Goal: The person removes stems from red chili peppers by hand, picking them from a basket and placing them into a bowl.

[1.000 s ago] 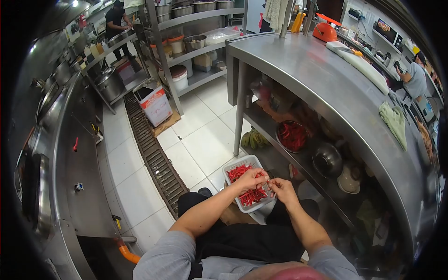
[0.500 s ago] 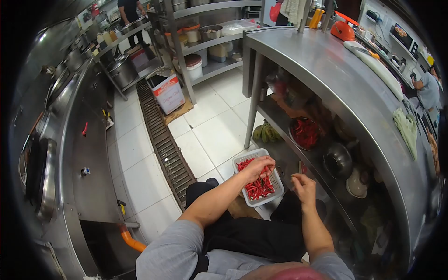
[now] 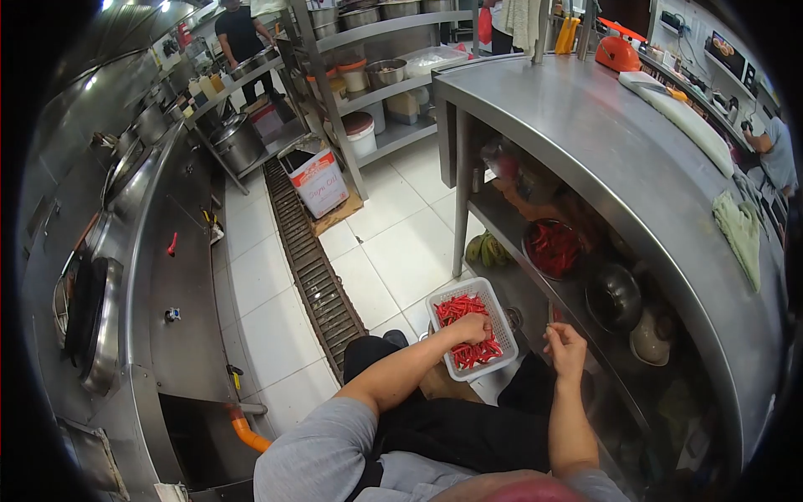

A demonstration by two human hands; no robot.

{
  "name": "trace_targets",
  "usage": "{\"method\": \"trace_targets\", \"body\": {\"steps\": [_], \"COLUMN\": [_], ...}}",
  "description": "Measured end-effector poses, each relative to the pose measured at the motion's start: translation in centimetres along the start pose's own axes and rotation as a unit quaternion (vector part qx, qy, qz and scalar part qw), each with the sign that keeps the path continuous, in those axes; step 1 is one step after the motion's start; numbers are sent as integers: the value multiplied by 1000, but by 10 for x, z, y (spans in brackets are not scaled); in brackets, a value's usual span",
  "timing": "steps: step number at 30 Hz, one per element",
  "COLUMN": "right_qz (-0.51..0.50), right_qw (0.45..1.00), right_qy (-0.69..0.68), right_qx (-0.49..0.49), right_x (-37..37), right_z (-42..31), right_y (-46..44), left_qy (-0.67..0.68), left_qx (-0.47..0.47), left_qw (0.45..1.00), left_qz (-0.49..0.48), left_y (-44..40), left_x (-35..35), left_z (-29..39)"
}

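A pale plastic basket (image 3: 507,356) of slim red chili peppers (image 3: 462,309) stands low between my knees. My left hand (image 3: 473,328) reaches into it with curled fingers, closed on chili peppers; the fingertips are partly hidden. To the right of the basket, my right hand (image 3: 566,347) is raised in a pinch near the shelf edge. Anything between its fingertips is too small to make out. On the lower shelf beside me sits a bowl of larger red peppers (image 3: 554,247).
A steel counter (image 3: 569,100) curves along my right, bearing a green cloth (image 3: 736,238) and an orange scale (image 3: 617,54). A drain grate (image 3: 314,276) crosses the tiled floor (image 3: 401,222). Ahead stands an oil tin (image 3: 319,186). Two people (image 3: 238,38) work farther off.
My left hand has lowered into the chili peppers from above the basket. My right hand stays pinched beside it. The view has shifted slightly, so the surroundings appear farther right.
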State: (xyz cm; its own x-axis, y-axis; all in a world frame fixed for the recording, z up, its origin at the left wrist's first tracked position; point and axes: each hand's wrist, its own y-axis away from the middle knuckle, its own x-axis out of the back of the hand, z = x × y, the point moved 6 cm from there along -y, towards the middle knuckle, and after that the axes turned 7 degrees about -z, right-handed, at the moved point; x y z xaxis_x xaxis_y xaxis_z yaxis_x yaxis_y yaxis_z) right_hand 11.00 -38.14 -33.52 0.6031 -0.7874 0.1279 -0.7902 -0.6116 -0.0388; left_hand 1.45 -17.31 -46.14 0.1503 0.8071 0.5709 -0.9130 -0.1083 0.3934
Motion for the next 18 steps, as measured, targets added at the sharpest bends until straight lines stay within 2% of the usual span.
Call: {"method": "trace_targets", "body": {"steps": [3,5,6,7,9,11,12,13,14,15,16,18], "right_qz": [-20,-42,-48,-45,-49,-48,-45,-35,-41,-36,-30,-24], "right_qw": [1000,999,997,995,995,996,996,996,997,997,997,996], "right_qy": [6,14,56,92,85,72,53,42,32,34,35,34], "right_qx": [-16,-16,-7,-2,-9,-12,-52,-67,-49,-61,-64,-80], "right_x": [-6,-9,-10,-10,-7,-1,-1,-1,0,1,1,0], "right_z": [7,10,3,-1,7,18,14,11,12,14,12,8], "right_y": [-3,-6,-8,-12,-19,-22,-19,-18,-19,-16,-17,-14], "left_qy": [-14,4,-23,-57,-102,-41,-17,-104,-149,-188,-141,-123], "left_qx": [-29,-25,-59,-10,-7,8,46,7,50,61,25,41], "left_qw": [999,1000,998,997,993,999,998,994,982,976,990,992], "left_qz": [36,-2,22,-52,-54,-21,-25,-29,-104,-92,1,12], "left_y": [-2,-3,-2,-5,-9,-11,-13,-2,-11,-6,-2,1], "left_x": [-2,-2,1,0,5,13,15,28,23,32,44,60], "left_z": [-3,-3,1,3,2,-2,-9,12,-3,2,2,-3]}}
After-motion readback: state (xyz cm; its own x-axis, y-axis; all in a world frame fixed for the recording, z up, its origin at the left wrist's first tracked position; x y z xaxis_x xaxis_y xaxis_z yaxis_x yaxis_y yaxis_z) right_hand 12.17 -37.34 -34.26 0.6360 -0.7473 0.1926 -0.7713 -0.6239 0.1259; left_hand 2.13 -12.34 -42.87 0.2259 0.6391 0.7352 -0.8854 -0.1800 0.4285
